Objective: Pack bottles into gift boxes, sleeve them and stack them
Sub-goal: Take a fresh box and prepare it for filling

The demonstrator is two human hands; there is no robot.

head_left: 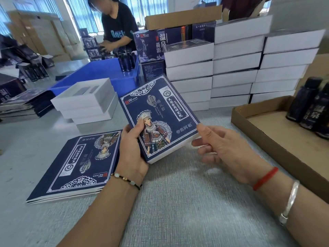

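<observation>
A gift box in a dark blue printed sleeve (160, 114) is tilted above the table in front of me. My left hand (131, 150) grips its near left corner, thumb on the printed face. At the box's near right corner is my right hand (226, 150), thumb on the top edge and fingers spread under the white end. A small pile of flat blue sleeves (74, 168) lies at the left. White open gift boxes (85, 100) are stacked behind it. Dark bottles (309, 107) stand in a cardboard tray (258, 129) at the right.
Tall stacks of white boxes (235, 68) fill the back right. A blue plastic crate (99, 75) with dark bottles (127, 61) sits behind the open boxes. A person in a black shirt (117, 25) works at the far side. More flat sleeves (23, 104) lie far left.
</observation>
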